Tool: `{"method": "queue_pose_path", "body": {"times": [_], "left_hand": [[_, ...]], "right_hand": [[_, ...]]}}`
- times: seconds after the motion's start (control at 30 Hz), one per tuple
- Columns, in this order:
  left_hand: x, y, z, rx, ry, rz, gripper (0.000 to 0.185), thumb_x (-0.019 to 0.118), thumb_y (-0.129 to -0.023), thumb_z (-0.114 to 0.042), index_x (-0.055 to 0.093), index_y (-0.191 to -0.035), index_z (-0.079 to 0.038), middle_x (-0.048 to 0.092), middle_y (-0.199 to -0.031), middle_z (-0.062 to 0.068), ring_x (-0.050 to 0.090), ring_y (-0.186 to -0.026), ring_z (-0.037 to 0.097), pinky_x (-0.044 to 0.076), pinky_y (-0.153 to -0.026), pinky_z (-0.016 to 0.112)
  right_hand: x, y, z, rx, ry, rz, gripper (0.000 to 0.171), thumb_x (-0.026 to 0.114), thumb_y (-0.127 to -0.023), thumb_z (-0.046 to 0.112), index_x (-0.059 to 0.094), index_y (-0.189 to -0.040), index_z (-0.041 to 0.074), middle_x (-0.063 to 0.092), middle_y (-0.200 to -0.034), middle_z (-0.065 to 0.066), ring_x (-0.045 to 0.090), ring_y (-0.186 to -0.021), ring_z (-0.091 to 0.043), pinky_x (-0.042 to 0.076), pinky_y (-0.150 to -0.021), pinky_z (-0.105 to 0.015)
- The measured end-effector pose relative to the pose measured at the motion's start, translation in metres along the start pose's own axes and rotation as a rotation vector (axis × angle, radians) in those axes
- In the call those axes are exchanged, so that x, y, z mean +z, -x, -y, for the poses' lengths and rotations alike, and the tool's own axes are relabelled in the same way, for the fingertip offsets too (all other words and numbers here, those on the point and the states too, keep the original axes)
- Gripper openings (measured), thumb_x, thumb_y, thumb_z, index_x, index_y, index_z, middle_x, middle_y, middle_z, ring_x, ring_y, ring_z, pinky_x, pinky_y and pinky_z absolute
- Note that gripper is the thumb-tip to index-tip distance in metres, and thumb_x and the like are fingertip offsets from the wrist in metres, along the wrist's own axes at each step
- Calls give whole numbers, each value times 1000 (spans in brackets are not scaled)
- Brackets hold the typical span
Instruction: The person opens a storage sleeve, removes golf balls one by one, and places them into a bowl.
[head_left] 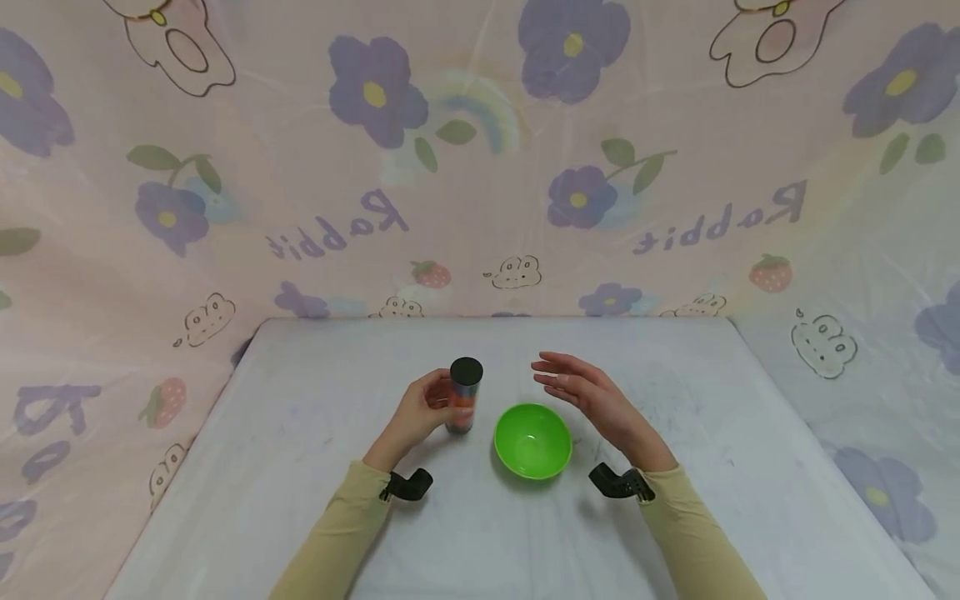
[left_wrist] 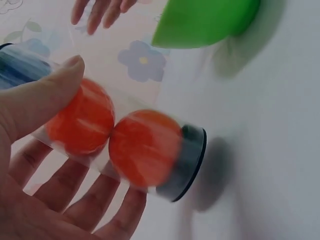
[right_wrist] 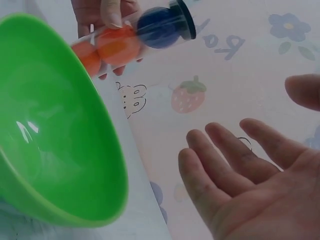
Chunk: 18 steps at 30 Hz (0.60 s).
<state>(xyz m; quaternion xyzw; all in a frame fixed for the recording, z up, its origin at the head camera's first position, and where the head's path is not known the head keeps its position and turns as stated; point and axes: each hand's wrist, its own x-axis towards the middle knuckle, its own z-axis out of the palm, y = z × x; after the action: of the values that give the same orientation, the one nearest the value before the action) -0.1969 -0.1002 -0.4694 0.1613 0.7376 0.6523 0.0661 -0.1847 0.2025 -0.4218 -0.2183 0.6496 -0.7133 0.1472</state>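
Two sleeves, tan, at bottom of head view, one black wrist camera (head_left: 408, 485) on each arm. One green bowl (head_left: 533, 441) on the white table (head_left: 300, 467), nothing visible inside it. One clear tube (head_left: 464, 398) stands upright on the table just left of the bowl, black caps at top and bottom. Inside it: two orange balls (left_wrist: 145, 147) low, one blue ball (right_wrist: 159, 27) up by the top cap. Left hand (head_left: 420, 414) grips the tube, thumb (left_wrist: 37, 97) on one side, fingers wrapped round the other. Right hand (head_left: 588, 396) hovers spread, fingers straight, above the bowl's far right rim, touching nothing. Flower-print sheet (head_left: 480, 167) behind.
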Motion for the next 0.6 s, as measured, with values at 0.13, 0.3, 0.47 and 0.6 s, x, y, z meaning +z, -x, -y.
{"method": "queue_pose_path", "body": {"times": [0.13, 0.3, 0.47, 0.6], "left_hand": [[0, -3, -3, -14, -44, -24, 50, 82, -76, -9, 61, -121, -11, 63, -113, 8, 61, -103, 25, 47, -91, 42], [3, -5, -11, -15, -86, -34, 53, 84, -74, -13, 62, -122, -14, 63, -116, 4, 60, -100, 24, 47, -87, 43], [6, -5, -20, -26, -117, -32, 55, 85, -73, -18, 63, -123, -19, 63, -117, 0, 59, -101, 23, 48, -85, 42], [10, -6, -27, -38, -144, -30, 55, 85, -73, -18, 64, -124, -20, 62, -117, 0, 57, -101, 22, 51, -79, 38]], "right_hand": [[1, 0, 1, 4, 0, -6, 45, 42, -103, 14, 35, -144, -2, 36, -143, -28, 37, -131, -42, 27, -107, -51], [3, 0, 2, 9, 2, -12, 45, 44, -103, 17, 37, -144, -1, 36, -143, -29, 39, -130, -40, 28, -107, -50], [5, -1, 2, 2, 3, -16, 43, 42, -103, 13, 38, -144, 1, 37, -143, -28, 41, -130, -39, 31, -107, -47], [5, -3, -1, 9, 32, -34, 43, 48, -100, 9, 41, -143, 6, 42, -142, -23, 45, -128, -33, 37, -104, -41]]}}
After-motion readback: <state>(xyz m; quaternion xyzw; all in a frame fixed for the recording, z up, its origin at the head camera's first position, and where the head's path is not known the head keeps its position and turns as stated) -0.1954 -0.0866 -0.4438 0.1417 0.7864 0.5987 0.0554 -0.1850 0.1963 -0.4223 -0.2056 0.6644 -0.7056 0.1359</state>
